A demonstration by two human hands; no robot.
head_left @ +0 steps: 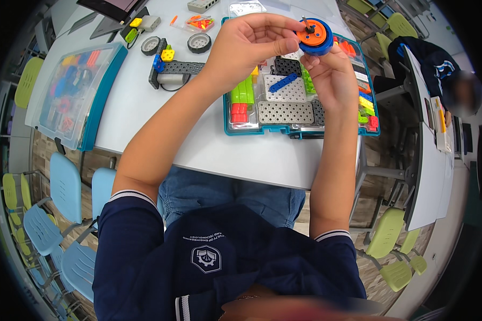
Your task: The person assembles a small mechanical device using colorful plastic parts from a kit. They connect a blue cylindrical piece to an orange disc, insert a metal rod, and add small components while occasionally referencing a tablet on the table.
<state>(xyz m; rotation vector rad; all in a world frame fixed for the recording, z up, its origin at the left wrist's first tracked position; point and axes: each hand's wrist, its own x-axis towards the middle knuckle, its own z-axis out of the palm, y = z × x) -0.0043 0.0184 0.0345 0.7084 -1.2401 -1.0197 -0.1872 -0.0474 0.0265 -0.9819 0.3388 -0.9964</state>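
Over the far part of the table, both my hands hold up a toy wheel (311, 36) with an orange hub and blue rim. A dark axle (308, 24) sticks up from the hub's middle. My right hand (333, 77) grips the wheel from below and from the near side. From the left, my left hand (251, 45) reaches in, its index finger and thumb closed at the wheel's edge near the axle. Under the hands lies a teal parts tray (251, 130) with grey perforated plates (286, 113), a blue beam (283, 83) and coloured blocks (242, 93).
Left of my left forearm lies a grey beam assembly (181, 68) with two grey-hubbed wheels (199, 43) near it. A small box of orange pieces (200, 23) lies farther back. A lidded parts box (75, 91) stands at the table's left edge. Another person (439, 59) sits at the right.
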